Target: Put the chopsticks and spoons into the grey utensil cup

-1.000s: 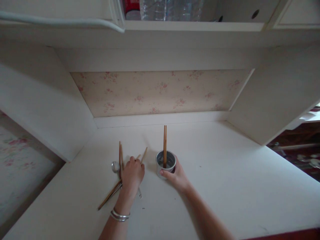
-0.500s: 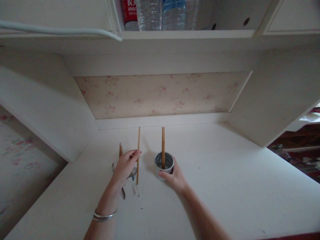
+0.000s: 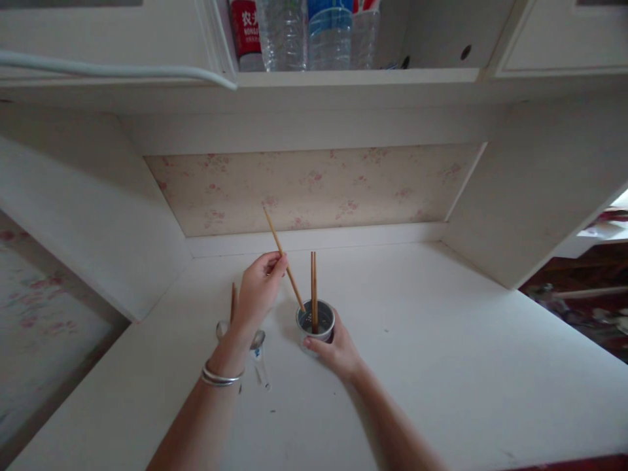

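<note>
My left hand (image 3: 257, 291) pinches a wooden chopstick (image 3: 283, 258), tilted with its lower tip at the rim of a small metal holder cup (image 3: 315, 322). Two more chopsticks (image 3: 313, 288) stand upright in that cup. My right hand (image 3: 331, 350) wraps the cup from its near side and steadies it on the white desk (image 3: 441, 366). Behind my left hand lie another chopstick (image 3: 233, 301) and two spoons (image 3: 258, 340), partly hidden by my wrist, which wears silver bangles.
White side walls close the desk niche on the left and right, with a floral back panel (image 3: 314, 190). On the shelf above stand several plastic water bottles (image 3: 314, 33) and a red-labelled bottle. A pale cable runs along the upper left.
My left hand picked one chopstick up off the desk, raised it and carried it right, tilting its tip to the cup. The right hand kept hold of the cup.
</note>
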The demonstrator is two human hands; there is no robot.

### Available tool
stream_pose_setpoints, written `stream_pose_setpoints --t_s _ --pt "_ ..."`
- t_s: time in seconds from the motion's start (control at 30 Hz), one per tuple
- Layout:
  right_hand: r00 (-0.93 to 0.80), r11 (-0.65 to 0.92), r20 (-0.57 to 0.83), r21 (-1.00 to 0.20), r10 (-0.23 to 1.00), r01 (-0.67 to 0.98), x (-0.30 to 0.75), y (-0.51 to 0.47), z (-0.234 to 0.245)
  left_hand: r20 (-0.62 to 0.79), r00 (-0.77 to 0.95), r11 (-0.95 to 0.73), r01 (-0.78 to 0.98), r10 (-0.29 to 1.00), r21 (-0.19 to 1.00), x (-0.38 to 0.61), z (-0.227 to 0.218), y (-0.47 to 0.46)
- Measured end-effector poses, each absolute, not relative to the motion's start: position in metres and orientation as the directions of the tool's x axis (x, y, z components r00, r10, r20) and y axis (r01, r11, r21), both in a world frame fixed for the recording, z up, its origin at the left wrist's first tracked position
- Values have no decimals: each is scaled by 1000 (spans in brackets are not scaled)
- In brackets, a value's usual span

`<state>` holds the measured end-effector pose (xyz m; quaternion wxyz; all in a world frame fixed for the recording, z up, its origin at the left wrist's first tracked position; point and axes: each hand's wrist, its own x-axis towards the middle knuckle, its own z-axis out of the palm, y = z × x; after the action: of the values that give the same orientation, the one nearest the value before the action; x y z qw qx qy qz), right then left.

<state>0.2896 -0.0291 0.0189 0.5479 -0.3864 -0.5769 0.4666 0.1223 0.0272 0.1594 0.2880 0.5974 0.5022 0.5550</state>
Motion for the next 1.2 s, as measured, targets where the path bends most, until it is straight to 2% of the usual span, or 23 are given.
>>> stream_pose_setpoints --t_s 0.13,0.3,0.63,0.97,1.2 --pt "-95 274 277 -961 956 -49 290 -29 21 381 -18 -344 398 924 851 137 135 32" --pt "-98 301 306 -952 947 -64 290 -29 25 302 98 -307 515 948 800 149 99 26" --pt "-100 302 307 -951 946 -67 290 -29 22 216 111 -241 533 970 811 147 77 17" --pt "-123 292 295 -956 948 -42 293 -31 20 66 110 -86 189 992 978 153 69 -18" --pt "-98 326 322 -945 942 22 301 -34 15 143 90 -147 49 986 988 175 47 -39"
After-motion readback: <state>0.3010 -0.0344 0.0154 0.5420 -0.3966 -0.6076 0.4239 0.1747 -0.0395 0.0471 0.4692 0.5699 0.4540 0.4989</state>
